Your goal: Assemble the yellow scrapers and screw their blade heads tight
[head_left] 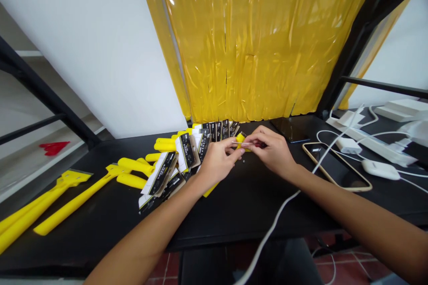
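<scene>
My left hand (217,160) is closed around a yellow scraper (240,137); its head shows past my fingertips, and a yellow end peeks out below the hand. Between the fingers of my right hand (272,149) is a small screwdriver (259,144) with a dark red handle. Its thin metal shaft points left across the scraper's head, and the fingertips of both hands almost meet there. Whether the tip touches a screw is too small to tell. Just left of my left hand lie several yellow-handled scrapers in black-and-white card sleeves (160,173), piled and overlapping.
Long yellow scrapers (76,200) lie on the black table (254,213) at the left. On the right are a phone (337,164), a dark tablet-like slab (290,129), a power strip (374,140) and chargers. A white cable (284,205) crosses over my right forearm. Yellow plastic sheeting (261,44) hangs behind.
</scene>
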Tool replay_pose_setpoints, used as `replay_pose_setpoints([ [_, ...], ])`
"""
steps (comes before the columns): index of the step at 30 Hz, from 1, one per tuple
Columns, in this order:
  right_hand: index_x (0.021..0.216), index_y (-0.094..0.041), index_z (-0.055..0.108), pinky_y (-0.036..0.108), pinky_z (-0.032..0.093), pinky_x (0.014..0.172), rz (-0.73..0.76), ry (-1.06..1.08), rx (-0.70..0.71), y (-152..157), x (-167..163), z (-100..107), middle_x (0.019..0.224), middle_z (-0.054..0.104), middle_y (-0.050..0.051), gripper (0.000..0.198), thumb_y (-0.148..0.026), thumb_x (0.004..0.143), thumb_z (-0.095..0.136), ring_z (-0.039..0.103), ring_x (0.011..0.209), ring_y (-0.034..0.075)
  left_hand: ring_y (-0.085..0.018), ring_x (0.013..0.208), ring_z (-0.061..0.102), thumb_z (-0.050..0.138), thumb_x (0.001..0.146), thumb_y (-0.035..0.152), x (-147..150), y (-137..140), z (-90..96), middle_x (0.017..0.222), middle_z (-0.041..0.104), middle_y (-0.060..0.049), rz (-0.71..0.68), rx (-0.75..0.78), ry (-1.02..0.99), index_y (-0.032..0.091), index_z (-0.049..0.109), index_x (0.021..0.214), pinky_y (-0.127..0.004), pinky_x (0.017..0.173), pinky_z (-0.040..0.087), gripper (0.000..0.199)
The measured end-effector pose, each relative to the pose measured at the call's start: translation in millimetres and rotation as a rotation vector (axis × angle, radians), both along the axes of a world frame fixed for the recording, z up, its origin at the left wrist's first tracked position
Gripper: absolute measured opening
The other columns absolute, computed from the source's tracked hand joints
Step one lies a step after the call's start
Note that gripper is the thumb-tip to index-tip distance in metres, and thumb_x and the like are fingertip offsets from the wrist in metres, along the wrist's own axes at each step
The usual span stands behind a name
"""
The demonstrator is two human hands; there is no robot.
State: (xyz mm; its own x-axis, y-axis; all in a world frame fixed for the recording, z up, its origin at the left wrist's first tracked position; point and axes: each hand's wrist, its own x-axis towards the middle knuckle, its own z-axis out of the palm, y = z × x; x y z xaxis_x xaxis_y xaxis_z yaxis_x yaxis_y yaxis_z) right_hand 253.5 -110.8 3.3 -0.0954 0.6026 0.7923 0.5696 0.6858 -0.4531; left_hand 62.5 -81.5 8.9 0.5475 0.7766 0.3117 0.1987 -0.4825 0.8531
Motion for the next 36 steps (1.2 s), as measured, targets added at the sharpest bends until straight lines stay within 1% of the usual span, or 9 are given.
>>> replay_pose_setpoints([
  [5,0.087,-0.022,0.073,0.028,0.045,0.059,0.011,0.015,-0.067,-0.2,-0.1,0.6,0.077,0.063,0.003,0.017,-0.036,0.094,0.067,0.058,0.067,0.014,-0.020,0.087,0.073,0.062,0.093,0.031,-0.1,0.5,2.8,0.098,0.076,-0.005,-0.011,0.067,0.019,0.020,0.069,0.103,-0.030,0.073,0.059,0.017],
  [8,0.089,-0.021,0.073,0.028,0.046,0.059,0.002,0.024,-0.093,-0.3,-1.1,-0.1,0.078,0.064,0.003,0.017,-0.036,0.094,0.067,0.059,0.068,0.015,-0.019,0.087,0.073,0.062,0.093,0.029,0.6,0.1,4.2,0.099,0.076,-0.005,-0.002,0.069,-0.002,0.020,0.069,0.103,-0.031,0.078,0.059,0.016],
  [11,0.091,-0.021,0.073,0.027,0.046,0.059,0.003,0.010,-0.080,-0.6,-1.3,-0.9,0.078,0.062,0.003,0.012,-0.031,0.094,0.067,0.058,0.068,0.014,-0.019,0.085,0.073,0.063,0.092,0.031,1.0,-0.5,4.7,0.099,0.075,-0.006,-0.002,0.042,-0.036,0.019,0.069,0.101,-0.029,0.075,0.059,0.016],
  [15,0.093,-0.020,0.072,0.026,0.045,0.061,0.012,-0.075,0.025,-1.0,0.9,-1.5,0.081,0.061,0.003,0.007,-0.025,0.094,0.067,0.057,0.070,0.013,-0.019,0.078,0.071,0.065,0.091,0.038,0.5,-1.0,5.0,0.092,0.072,-0.006,-0.021,-0.083,-0.044,0.017,0.066,0.095,-0.023,0.055,0.055,0.021],
  [17,0.095,-0.020,0.071,0.027,0.045,0.061,0.018,-0.113,0.072,-1.4,2.3,-1.2,0.083,0.061,0.003,0.006,-0.025,0.093,0.067,0.058,0.070,0.013,-0.018,0.076,0.070,0.069,0.088,0.039,0.4,-0.8,4.9,0.091,0.071,-0.005,-0.022,-0.115,-0.064,0.017,0.065,0.093,-0.021,0.051,0.052,0.023],
  [23,0.095,-0.022,0.071,0.027,0.045,0.061,0.015,-0.121,0.090,-0.1,4.0,-0.2,0.081,0.060,0.003,0.006,-0.025,0.094,0.067,0.058,0.070,0.014,-0.016,0.082,0.068,0.069,0.089,0.031,1.4,-0.7,6.1,0.087,0.069,-0.003,-0.044,-0.026,-0.108,0.015,0.065,0.087,-0.025,0.070,0.056,0.016],
  [30,0.094,-0.021,0.071,0.027,0.045,0.061,0.020,-0.111,0.086,2.3,4.4,-2.2,0.080,0.060,0.003,0.009,-0.020,0.095,0.063,0.057,0.070,0.014,-0.018,0.082,0.070,0.062,0.093,0.029,-1.4,-2.4,7.5,0.086,0.071,-0.003,-0.007,0.108,0.026,0.017,0.068,0.094,-0.026,0.069,0.053,0.014],
  [33,0.091,-0.021,0.071,0.027,0.044,0.061,0.020,-0.073,0.054,1.3,2.3,-2.7,0.080,0.060,0.003,0.009,-0.018,0.094,0.063,0.056,0.069,0.013,-0.019,0.080,0.071,0.060,0.095,0.031,-1.5,-2.5,6.3,0.090,0.073,-0.004,0.008,0.107,0.051,0.018,0.068,0.098,-0.027,0.068,0.054,0.016],
  [36,0.091,-0.021,0.071,0.026,0.044,0.059,0.028,-0.003,-0.014,0.1,-0.9,-3.8,0.078,0.060,0.002,0.005,-0.020,0.092,0.066,0.054,0.066,0.013,-0.019,0.082,0.072,0.061,0.094,0.031,-0.1,-1.5,4.0,0.095,0.074,-0.005,0.007,0.085,0.018,0.018,0.068,0.099,-0.026,0.067,0.056,0.016],
])
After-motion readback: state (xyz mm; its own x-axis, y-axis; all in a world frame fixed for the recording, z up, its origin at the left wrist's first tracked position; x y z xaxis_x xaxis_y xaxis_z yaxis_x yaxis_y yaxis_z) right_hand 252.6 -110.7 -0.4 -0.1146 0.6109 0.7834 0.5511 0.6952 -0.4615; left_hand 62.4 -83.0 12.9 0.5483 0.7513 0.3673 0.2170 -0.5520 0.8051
